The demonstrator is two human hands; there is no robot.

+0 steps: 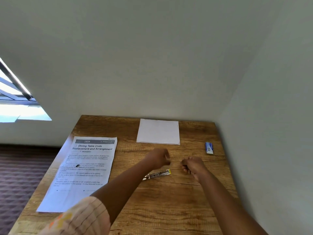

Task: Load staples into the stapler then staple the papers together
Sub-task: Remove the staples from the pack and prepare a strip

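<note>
Hands hover curled over the brown wooden table point(169, 209): left hand point(159, 158), right hand point(192, 165), contents untellable; silver metal stapler point(157, 174) at six o'clock, blank white papers point(158, 132) at twelve.

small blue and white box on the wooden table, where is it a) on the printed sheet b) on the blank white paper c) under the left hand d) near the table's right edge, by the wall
d, the small blue and white box lies alone on the wooden table near its right edge.

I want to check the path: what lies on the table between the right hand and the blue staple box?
Only bare wooden table shows between the right hand and the blue staple box, in the head view.
</note>
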